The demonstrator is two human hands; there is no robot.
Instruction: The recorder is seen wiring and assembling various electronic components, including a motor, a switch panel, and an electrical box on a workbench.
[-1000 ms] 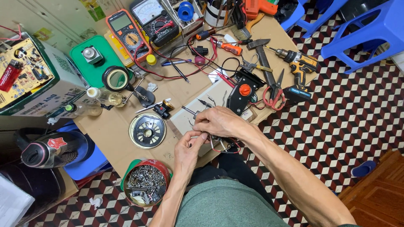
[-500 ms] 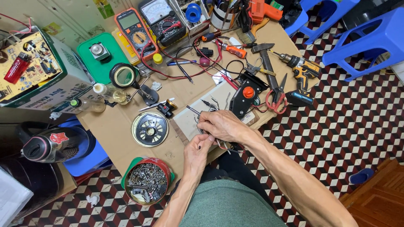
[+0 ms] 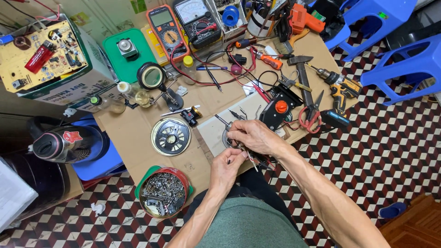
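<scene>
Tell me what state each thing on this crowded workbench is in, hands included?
Left hand: closed around a thin tool, over the table's near edge.
Right hand: fingers pinched on a small part, mostly hidden.
Tin of screws: open, nearly full.
Round metal disc: lying flat.
Magnifier: standing upright.
Scissors: lying slightly open.
Cordless drill: lying on its side.
Circuit board: resting flat on a box.

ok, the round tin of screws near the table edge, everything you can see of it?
The round tin sits open at the near edge of the cardboard-covered table, overhanging the checkered floor. Its rim looks red, with a green lid or liner showing along the left side. It is filled nearly to the top with a jumble of grey metal screws and small hardware. It stands upright, left of the left hand, which does not touch it.
</scene>
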